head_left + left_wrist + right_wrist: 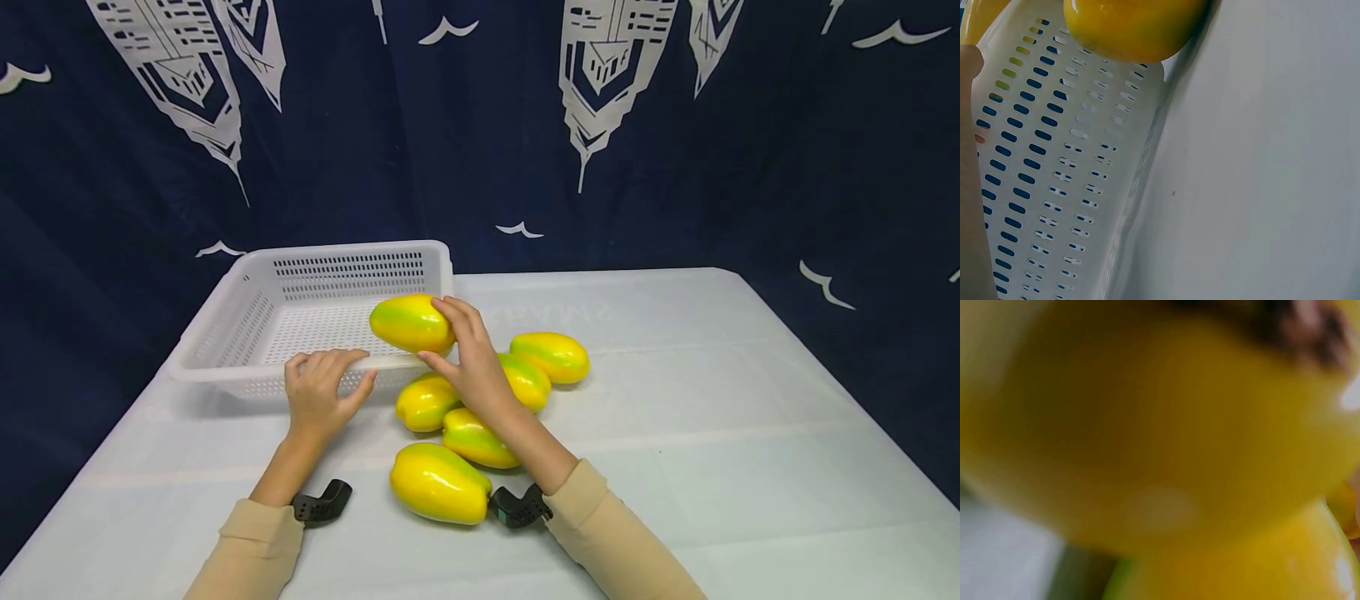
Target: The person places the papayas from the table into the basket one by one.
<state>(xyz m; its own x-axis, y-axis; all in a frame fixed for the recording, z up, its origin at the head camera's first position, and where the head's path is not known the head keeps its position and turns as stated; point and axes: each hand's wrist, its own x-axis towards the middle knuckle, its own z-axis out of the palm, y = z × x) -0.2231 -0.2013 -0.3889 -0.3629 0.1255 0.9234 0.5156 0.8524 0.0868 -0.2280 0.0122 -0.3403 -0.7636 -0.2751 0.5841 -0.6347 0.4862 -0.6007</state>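
A yellow-green papaya point(408, 323) is held in the right hand point(474, 367), thumb below and fingers over its right end. It hangs above the front right part of a white perforated plastic basket point(217, 350). My left hand point(318, 392) grips the basket's front rim, fingers over the edge and thumb on the outside. Several more papayas point(441, 483) lie on the table beneath and around the right forearm. A blurred papaya point(1166, 437) fills most of the right wrist view. In the left wrist view, a papaya point(1135, 28) shows beside the basket wall point(1085, 162).
A white cloth covers the table point(712, 417). Behind it hangs a dark blue curtain point(487, 125) with white printed shapes. Each wrist wears a black device point(322, 502), close above the tabletop; the right one sits beside the nearest papaya.
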